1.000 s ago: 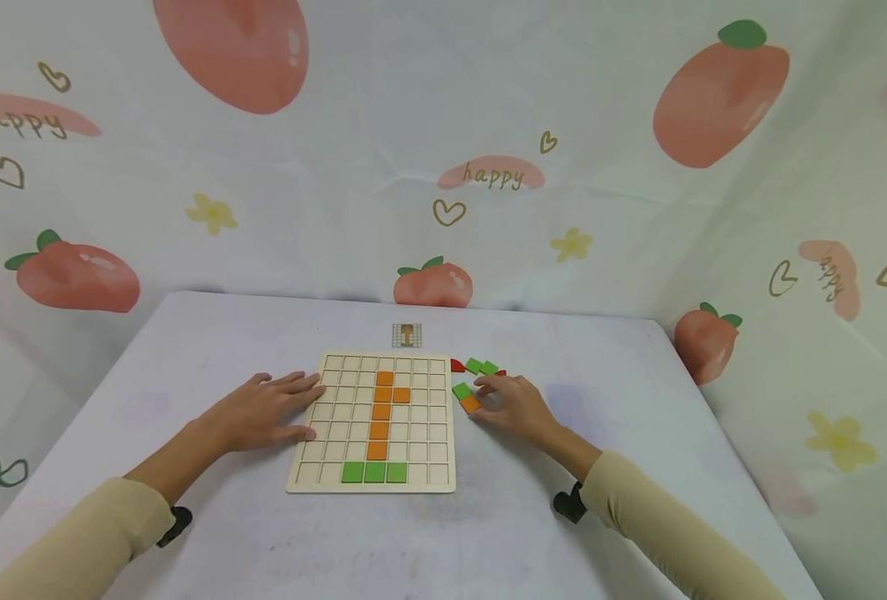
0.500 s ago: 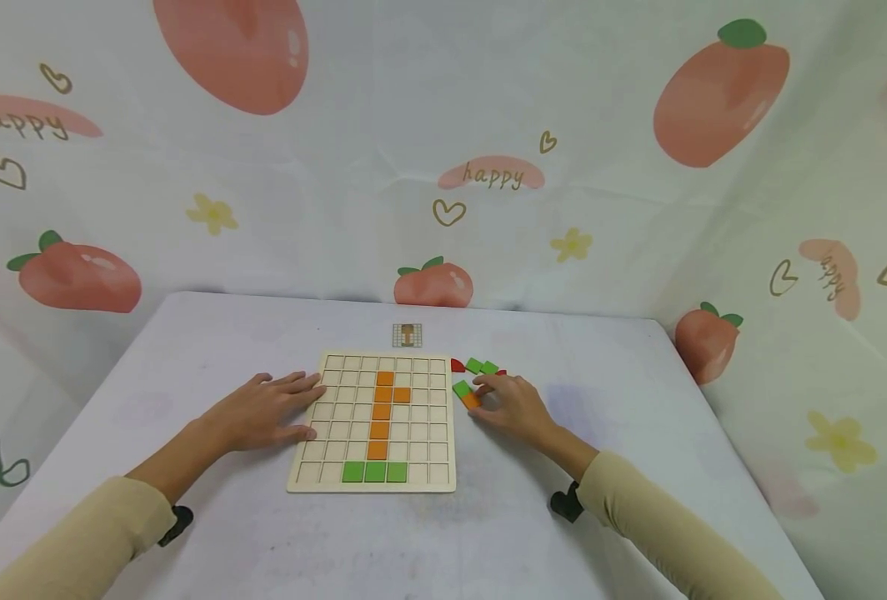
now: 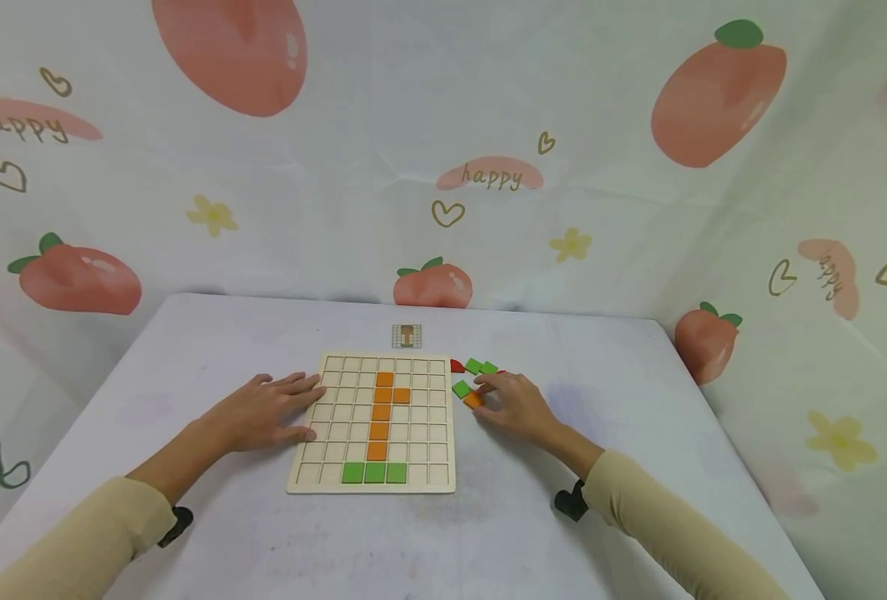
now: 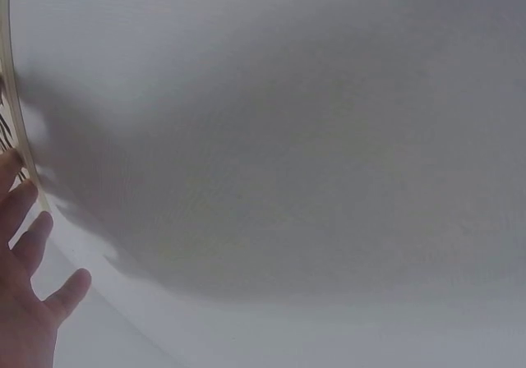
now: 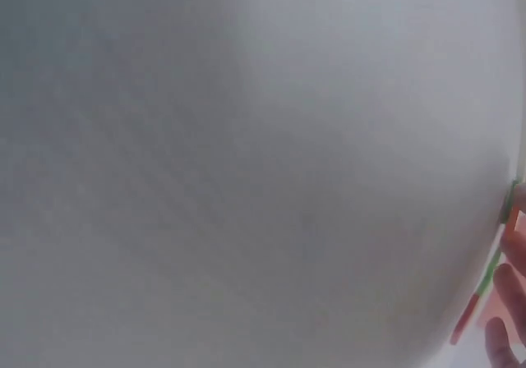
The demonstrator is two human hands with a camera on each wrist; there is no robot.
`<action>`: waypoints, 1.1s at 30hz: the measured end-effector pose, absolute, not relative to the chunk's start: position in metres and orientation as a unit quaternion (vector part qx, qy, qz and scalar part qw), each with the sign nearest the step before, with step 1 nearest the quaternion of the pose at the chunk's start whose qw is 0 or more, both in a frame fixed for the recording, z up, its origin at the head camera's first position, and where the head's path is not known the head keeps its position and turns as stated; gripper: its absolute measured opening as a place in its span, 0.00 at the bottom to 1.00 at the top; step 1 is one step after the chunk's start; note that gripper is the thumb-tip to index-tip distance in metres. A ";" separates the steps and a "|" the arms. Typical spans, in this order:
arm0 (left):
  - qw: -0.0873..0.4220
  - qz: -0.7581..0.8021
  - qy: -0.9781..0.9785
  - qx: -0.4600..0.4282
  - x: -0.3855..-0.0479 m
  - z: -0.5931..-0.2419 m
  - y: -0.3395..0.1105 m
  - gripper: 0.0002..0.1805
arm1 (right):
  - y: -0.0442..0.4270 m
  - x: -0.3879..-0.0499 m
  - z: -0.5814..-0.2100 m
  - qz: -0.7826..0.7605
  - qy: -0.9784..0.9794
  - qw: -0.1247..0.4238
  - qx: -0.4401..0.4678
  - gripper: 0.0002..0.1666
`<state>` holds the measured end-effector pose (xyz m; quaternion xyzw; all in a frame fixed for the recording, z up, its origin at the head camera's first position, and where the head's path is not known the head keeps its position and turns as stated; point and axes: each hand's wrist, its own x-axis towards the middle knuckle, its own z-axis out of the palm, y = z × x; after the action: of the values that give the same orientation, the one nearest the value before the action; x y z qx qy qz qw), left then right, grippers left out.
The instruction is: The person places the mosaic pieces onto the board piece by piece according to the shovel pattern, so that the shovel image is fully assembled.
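Observation:
My left hand (image 3: pixel 267 412) rests with spread fingers on the left edge of a wooden grid board (image 3: pixel 331 452). On the board, an orange column (image 3: pixel 379 412) has one orange square (image 3: pixel 402 396) at its right, and a row of green squares (image 3: pixel 374 472) lies below. Right of the board, my right hand (image 3: pixel 517 408) pinches a loose orange square tile (image 3: pixel 473 400) between thumb and index finger. A green tile (image 3: pixel 462 389) touches or nearly touches it. In the right wrist view only the fingertips (image 5: pixel 511 290) show, beside the tiles' edges.
Two green tiles (image 3: pixel 481 367) and a red rounded piece (image 3: pixel 457 366) lie beyond my right hand, which partly hides another red piece (image 3: pixel 501 372). A small pattern card (image 3: pixel 407 336) lies behind the board. A printed cloth (image 3: pixel 338 208) hangs behind the white table (image 3: pixel 226 517).
The orange tile has turned and shifted slightly against the green tile beside it, under my right fingers. My left hand and the board have stayed in place.

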<state>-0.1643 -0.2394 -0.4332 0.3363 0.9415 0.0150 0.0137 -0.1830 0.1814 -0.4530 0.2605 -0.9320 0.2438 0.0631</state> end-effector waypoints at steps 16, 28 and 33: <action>0.016 0.006 0.942 0.336 -0.165 -0.429 -0.240 0.40 | 0.166 -0.195 -0.440 0.279 -0.907 0.071 0.306 0.22; -0.004 -0.009 0.932 0.361 -0.170 -0.427 -0.241 0.39 | 0.109 -0.202 -0.436 0.290 -0.896 0.024 0.337 0.21; 0.007 -0.005 0.932 0.364 -0.170 -0.427 -0.238 0.38 | 0.087 -0.201 -0.434 0.289 -0.896 -0.003 0.338 0.22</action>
<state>-0.1696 -0.2380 -0.4271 0.3636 0.9315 -0.0048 0.0067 -0.2013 0.0867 -0.4345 0.3382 -0.8956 0.2891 -0.0033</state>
